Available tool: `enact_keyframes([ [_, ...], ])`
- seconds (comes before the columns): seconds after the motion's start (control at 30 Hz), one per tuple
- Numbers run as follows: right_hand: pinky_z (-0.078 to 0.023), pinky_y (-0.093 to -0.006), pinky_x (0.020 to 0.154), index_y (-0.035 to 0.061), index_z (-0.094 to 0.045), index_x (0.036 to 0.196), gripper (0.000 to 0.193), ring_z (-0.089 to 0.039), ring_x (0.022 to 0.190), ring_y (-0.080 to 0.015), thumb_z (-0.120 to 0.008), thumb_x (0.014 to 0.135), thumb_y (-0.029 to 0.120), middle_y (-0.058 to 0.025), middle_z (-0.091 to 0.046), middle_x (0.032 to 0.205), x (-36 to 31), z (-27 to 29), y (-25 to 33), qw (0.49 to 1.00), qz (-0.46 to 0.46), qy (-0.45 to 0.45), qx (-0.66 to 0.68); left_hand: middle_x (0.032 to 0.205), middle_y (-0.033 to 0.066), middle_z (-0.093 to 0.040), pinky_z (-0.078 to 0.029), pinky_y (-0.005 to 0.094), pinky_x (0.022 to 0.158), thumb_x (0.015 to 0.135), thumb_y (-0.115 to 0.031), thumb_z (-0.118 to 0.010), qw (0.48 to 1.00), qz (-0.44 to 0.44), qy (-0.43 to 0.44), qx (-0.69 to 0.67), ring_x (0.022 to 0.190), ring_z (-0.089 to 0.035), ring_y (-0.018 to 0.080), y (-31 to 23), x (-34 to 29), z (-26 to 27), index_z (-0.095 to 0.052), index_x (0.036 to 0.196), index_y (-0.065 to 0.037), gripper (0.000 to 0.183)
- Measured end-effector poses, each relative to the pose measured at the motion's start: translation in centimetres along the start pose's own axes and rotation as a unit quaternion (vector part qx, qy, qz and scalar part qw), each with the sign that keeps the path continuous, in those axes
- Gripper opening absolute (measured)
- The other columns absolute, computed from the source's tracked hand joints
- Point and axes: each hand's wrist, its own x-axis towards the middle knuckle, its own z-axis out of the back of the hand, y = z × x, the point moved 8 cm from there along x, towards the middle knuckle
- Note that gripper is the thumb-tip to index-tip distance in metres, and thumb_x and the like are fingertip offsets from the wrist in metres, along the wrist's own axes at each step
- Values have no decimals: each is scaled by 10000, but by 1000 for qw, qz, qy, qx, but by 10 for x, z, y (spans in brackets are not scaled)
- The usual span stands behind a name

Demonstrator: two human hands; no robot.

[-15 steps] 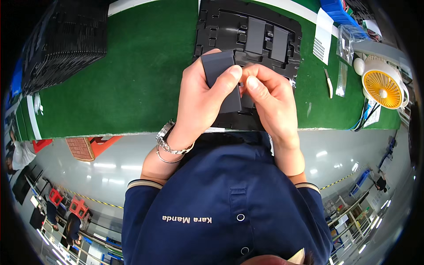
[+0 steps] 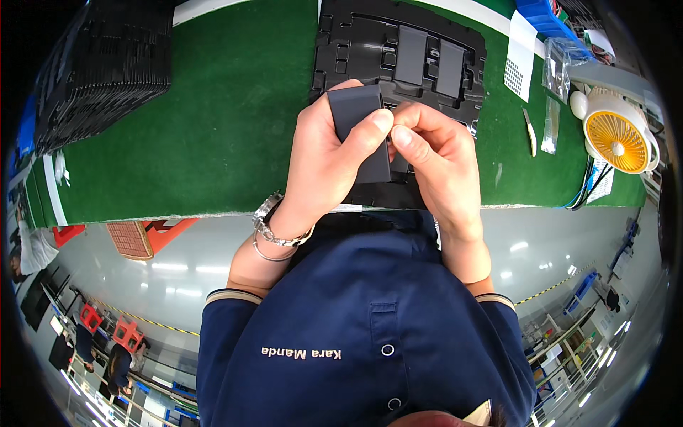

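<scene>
My left hand (image 2: 324,153) is wrapped round a dark grey rectangular block (image 2: 353,107), its thumb pressed on the block's right edge. At that edge, my right hand (image 2: 442,153) is closed with thumb and index finger pinched together; whatever they hold is too small or hidden to make out. Both hands are above the near part of a black moulded plastic tray (image 2: 356,32). Two similar dark grey blocks, one on the left (image 2: 411,57) and one on the right (image 2: 449,69), lie in the tray's recesses.
A tall stack of black trays (image 2: 107,78) stands at the left of the green table (image 2: 220,107). To the right are a printed sheet (image 2: 520,57), a white-handled thin tool (image 2: 530,134), clear plastic bags (image 2: 551,127), a yellow-and-white fan (image 2: 616,141) and a blue bin (image 2: 548,21).
The block and my left hand have shifted slightly right and toward me. My right thumb has moved a little to the left, its pinch still at the block's edge.
</scene>
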Motion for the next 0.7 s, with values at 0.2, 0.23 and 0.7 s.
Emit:
enact_keyframes([
  [0.2, -454, -223, 622, 1, -619, 856, 189, -549, 678, -62, -609, 956, 160, -5, -599, 741, 5, 1, 8, 1000, -16, 22, -3, 798, 18, -621, -457, 218, 600, 988, -245, -550, 997, 53, 18, -48, 657, -570, 60, 9, -2, -1, -571, 899, -28, 235],
  [0.23, -449, -224, 611, 0, -621, 848, 193, -544, 666, -60, -612, 954, 161, -3, -594, 728, 6, 1, 8, 999, -23, 33, -9, 810, 19, -625, -457, 219, 605, 993, -249, -540, 995, 70, 22, -73, 668, -570, 58, 9, -4, -4, -565, 917, -28, 235],
  [0.7, -442, -212, 603, 10, -640, 825, 164, -550, 646, -50, -640, 932, 134, -1, -617, 688, 6, 5, 14, 998, 12, 51, -40, 772, 28, -627, -482, 240, 644, 1019, -258, -486, 994, 60, 96, 8, 705, -591, 77, -7, 0, -14, -533, 934, -29, 249],
])
